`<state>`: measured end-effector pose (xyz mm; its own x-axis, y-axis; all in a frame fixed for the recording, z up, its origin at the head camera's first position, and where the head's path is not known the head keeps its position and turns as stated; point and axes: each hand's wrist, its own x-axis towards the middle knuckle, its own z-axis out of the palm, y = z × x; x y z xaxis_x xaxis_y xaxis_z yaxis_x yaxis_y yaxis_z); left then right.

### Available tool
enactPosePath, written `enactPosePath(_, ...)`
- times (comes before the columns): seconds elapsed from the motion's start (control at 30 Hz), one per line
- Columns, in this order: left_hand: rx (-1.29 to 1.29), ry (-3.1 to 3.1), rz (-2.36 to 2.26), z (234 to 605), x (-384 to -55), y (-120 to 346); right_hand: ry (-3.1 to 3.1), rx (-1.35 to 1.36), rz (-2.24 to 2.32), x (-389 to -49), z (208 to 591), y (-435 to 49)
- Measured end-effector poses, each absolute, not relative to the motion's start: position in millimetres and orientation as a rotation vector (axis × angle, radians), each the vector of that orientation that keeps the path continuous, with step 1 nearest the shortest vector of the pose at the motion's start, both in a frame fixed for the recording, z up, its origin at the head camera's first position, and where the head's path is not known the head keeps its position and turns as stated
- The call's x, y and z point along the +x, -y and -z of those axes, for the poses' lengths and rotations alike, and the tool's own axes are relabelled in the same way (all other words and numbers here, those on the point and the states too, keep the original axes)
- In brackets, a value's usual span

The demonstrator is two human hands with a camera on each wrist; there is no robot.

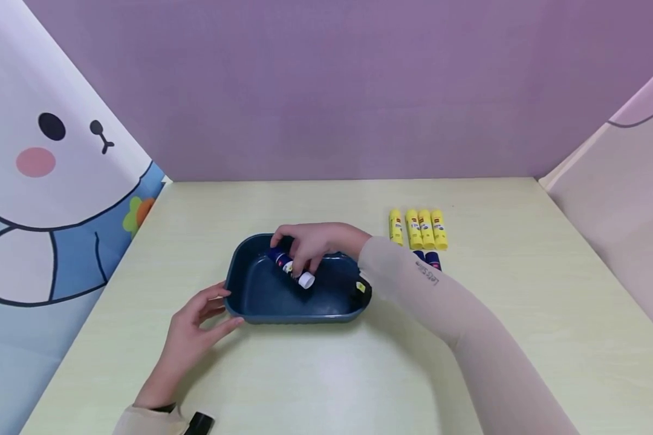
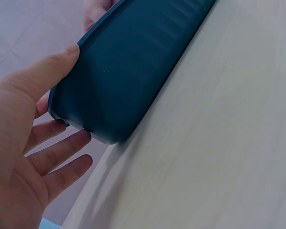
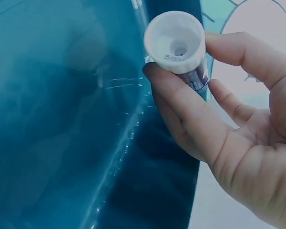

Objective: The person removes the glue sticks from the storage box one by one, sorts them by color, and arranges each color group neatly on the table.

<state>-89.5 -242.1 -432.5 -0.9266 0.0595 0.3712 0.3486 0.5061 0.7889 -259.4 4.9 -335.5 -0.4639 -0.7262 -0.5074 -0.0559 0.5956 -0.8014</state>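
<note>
My right hand (image 1: 312, 241) is over the inside of a dark blue-green plastic tray (image 1: 305, 319), pinching a navy glue stick (image 1: 280, 258) between thumb and fingers. The stick slants, its white end (image 3: 175, 40) facing the camera in the right wrist view. At the tray's left end, my left hand (image 1: 200, 317) touches the outside with spread fingers. Its thumb (image 2: 62, 64) lies against the rim along the near side, while the fingertips (image 2: 81, 138) reach the end wall.
Several yellow glue sticks (image 1: 425, 229) lie in a row right of the tray. Navy glue sticks (image 1: 432, 260) lie just below them, partly covered by the right sleeve (image 1: 441, 302). A purple panel (image 1: 354, 90) stands behind the pale table (image 1: 305, 380).
</note>
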Motion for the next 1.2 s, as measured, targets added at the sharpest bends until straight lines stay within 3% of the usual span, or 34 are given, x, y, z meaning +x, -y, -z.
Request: enactPosePath(1.2, -0.346, 2.433, 1.382, 433.2, -86.0, 245.1, -1.872, -0.617, 1.401, -247.2, 323.1, -80.2)
